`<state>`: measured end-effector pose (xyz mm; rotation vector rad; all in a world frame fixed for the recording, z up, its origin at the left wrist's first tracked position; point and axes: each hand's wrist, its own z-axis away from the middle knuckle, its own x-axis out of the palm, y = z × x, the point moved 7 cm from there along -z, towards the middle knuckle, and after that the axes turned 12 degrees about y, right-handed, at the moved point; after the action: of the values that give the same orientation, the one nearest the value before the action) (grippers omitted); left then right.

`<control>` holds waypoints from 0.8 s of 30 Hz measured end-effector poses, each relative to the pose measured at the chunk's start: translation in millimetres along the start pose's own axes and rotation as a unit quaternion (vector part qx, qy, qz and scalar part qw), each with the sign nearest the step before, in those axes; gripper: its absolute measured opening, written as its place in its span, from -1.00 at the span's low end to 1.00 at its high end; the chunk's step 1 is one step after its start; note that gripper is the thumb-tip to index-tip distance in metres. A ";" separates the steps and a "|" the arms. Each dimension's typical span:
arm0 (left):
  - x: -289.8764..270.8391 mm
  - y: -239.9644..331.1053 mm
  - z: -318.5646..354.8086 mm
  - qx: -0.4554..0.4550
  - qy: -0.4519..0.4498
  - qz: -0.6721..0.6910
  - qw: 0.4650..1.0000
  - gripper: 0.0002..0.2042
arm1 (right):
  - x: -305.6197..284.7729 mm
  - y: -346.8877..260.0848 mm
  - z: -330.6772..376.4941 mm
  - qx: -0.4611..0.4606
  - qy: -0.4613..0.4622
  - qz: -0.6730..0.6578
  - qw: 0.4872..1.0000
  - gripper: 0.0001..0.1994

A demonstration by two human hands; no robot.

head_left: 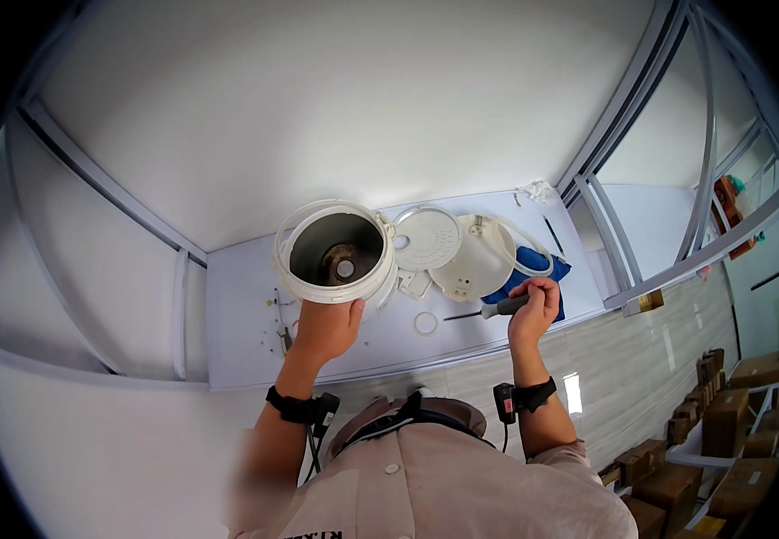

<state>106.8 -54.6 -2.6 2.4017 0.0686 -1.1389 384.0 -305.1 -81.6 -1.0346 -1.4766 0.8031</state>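
Observation:
My left hand [328, 329] is closed on the near lower side of a white bucket-shaped housing [373, 286], tilted so its mouth faces up toward me. A dark grey metal interior shows inside, with a brown-stained round fitting [345, 267] at its bottom. The grip's fingertips are partly hidden by the housing. In my right hand [536, 313] is a screwdriver [503, 308] with a dark grey handle, its thin shaft pointing left over the table. A white ring [425, 323] lies between the hands, left of the screwdriver tip.
On the white table [389, 353] lie a perforated round plate [434, 238], a cream round cover [469, 269], a white hose [547, 266] and a blue cloth-like item [529, 260]. Small parts [274, 325] are scattered at left. Cardboard boxes [726, 422] stand at lower right.

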 end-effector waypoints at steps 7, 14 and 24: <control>-4.1 5.7 2.5 -0.011 0.046 0.003 0.999 -0.57 | -41.9 38.6 25.9 -0.052 0.043 0.080 0.995 -0.91; -2.1 6.3 8.8 0.006 0.080 -0.023 0.997 -0.57 | -59.8 50.0 42.7 -0.170 -0.089 0.238 0.952 -0.90; 2.4 4.9 14.8 -0.002 0.097 -0.042 0.994 -0.58 | -38.8 61.6 87.8 -0.279 -0.272 0.364 0.846 -0.79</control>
<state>99.0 -65.8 -10.3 2.5200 0.2365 -0.9377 308.5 -311.9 -166.8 -2.0047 -1.8679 1.3150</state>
